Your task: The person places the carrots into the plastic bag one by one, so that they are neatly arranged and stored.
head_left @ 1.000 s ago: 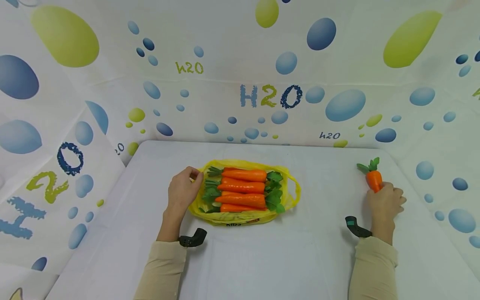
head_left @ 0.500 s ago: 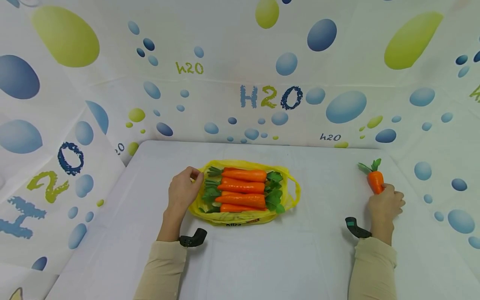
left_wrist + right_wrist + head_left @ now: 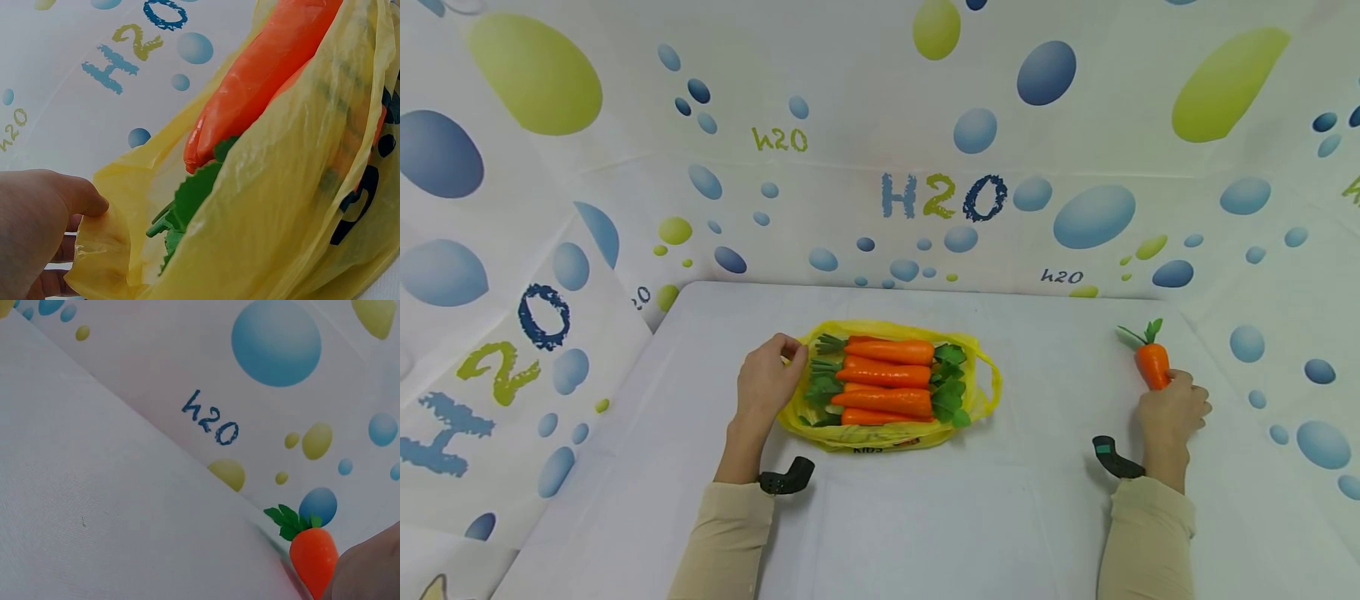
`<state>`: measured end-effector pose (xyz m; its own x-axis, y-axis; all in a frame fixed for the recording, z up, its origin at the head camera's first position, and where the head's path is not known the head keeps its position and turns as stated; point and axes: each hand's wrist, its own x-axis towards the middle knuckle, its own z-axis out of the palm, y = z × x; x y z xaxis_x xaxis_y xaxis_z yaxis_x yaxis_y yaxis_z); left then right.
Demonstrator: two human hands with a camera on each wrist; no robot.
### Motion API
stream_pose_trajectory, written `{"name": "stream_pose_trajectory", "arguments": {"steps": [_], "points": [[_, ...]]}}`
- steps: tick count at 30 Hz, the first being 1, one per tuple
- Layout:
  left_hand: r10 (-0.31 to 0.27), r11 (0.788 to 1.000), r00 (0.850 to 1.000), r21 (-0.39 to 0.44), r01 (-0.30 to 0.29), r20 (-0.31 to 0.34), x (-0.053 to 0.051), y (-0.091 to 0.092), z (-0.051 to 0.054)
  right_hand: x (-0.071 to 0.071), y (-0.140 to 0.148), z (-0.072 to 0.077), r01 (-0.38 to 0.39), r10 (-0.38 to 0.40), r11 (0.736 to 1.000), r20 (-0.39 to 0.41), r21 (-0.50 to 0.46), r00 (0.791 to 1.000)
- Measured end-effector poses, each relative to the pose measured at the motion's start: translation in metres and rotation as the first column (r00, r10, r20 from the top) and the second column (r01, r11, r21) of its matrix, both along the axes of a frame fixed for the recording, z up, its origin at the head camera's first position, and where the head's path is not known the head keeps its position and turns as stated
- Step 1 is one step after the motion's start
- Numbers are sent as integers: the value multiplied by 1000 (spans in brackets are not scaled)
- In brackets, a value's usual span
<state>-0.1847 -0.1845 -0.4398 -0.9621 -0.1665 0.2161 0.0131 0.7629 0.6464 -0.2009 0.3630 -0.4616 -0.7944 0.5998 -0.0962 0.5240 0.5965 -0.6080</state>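
A yellow plastic bag (image 3: pixel 981 400) lies open in the middle of the table, with several orange carrots (image 3: pixel 887 372) with green tops side by side in it. My left hand (image 3: pixel 767 375) pinches the bag's left edge; in the left wrist view the thumb lies over the yellow film (image 3: pixel 103 244) and the other fingers are behind it. At the right of the table my right hand (image 3: pixel 1172 408) holds a single small carrot (image 3: pixel 1152 367) by its lower end, leaves pointing away from me. The right wrist view shows this carrot (image 3: pixel 312 556) too, its tip hidden by the hand.
The table (image 3: pixel 985 517) is covered in white cloth. A white sheet printed with blue and green drops and "H2O" (image 3: pixel 943 197) rises behind it and at both sides. The bag's handle loop (image 3: pixel 996 383) sticks out to the right.
My right hand and its carrot have shifted very slightly, the leaves turning a little. The left hand, the bag and the carrots in it stay in place.
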Motion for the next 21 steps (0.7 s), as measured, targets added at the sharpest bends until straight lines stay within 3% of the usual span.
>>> {"name": "stream_pose_trajectory", "arguments": {"steps": [21], "points": [[2, 1000, 1000, -3, -2, -3, -1, -1, -1, -3, -8, 9, -26, 19, 997, -92, -69, 996]]}}
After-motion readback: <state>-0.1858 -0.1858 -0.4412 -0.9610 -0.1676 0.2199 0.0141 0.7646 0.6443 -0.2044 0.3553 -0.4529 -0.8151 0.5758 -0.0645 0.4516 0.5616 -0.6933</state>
